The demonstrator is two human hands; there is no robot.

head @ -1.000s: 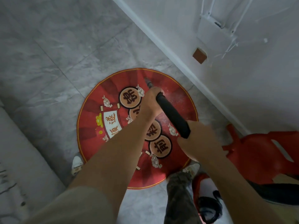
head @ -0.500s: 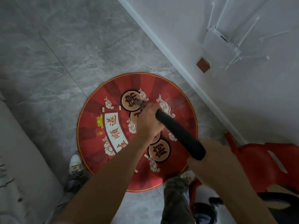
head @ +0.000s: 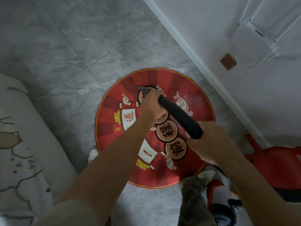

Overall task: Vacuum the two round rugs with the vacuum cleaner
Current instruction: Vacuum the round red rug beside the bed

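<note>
Head view: left hand (head: 150, 105) clenches the black wand (head: 179, 116) low down, right hand (head: 210, 142) its top end. Its nozzle (head: 141, 88) has crept inward from the far rim of the red round rug (head: 114, 128); this rug's sweep seems under way, the second rug unseen.

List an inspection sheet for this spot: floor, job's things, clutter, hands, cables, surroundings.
Surface: grey tiled floor.
Job's things: one red round rug lies flat; black vacuum tube slants over it.
Clutter: red plastic object beside the rug.
Hands: left hand grips the tube low down; right hand grips its upper end.
Cables: thin white leads under a white wall box.
Surroundings: white wall, skirting board, pale patterned furniture at left.
</note>
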